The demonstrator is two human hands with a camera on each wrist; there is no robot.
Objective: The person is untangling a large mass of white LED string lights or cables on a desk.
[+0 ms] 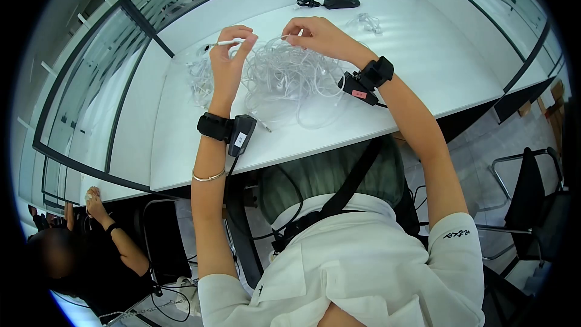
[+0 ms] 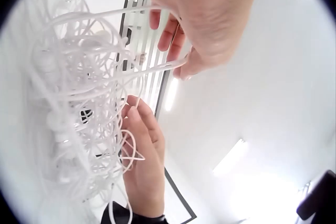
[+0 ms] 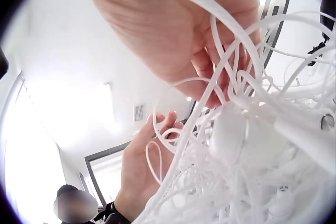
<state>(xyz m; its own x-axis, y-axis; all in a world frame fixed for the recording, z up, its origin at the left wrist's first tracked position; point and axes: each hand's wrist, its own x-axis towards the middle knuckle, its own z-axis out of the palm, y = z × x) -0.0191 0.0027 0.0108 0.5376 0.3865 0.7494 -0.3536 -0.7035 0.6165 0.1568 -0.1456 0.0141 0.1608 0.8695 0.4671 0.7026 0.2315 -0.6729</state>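
A big tangle of white earphone cables (image 1: 290,79) lies on the white desk (image 1: 393,85), with earbuds (image 3: 281,200) showing among the loops in the right wrist view. At its left side my left hand (image 1: 229,63) is raised, holding white cable between thumb and fingers; a white stick-like end (image 1: 225,43) crosses the fingers. Over the tangle's far right edge, my right hand (image 1: 324,37) pinches a strand with thumb and fingertips. In the left wrist view, doubled strands run from my left hand (image 2: 205,24) down into the pile. A metal plug (image 1: 266,126) lies near the front.
A black mouse (image 1: 342,2) with its coiled cord sits at the back of the desk. A small bundle of white cable (image 1: 366,23) lies to the right. Low partitions (image 1: 133,103) enclose the desk. Another person (image 1: 124,248) sits at lower left; a black chair (image 1: 526,194) stands at right.
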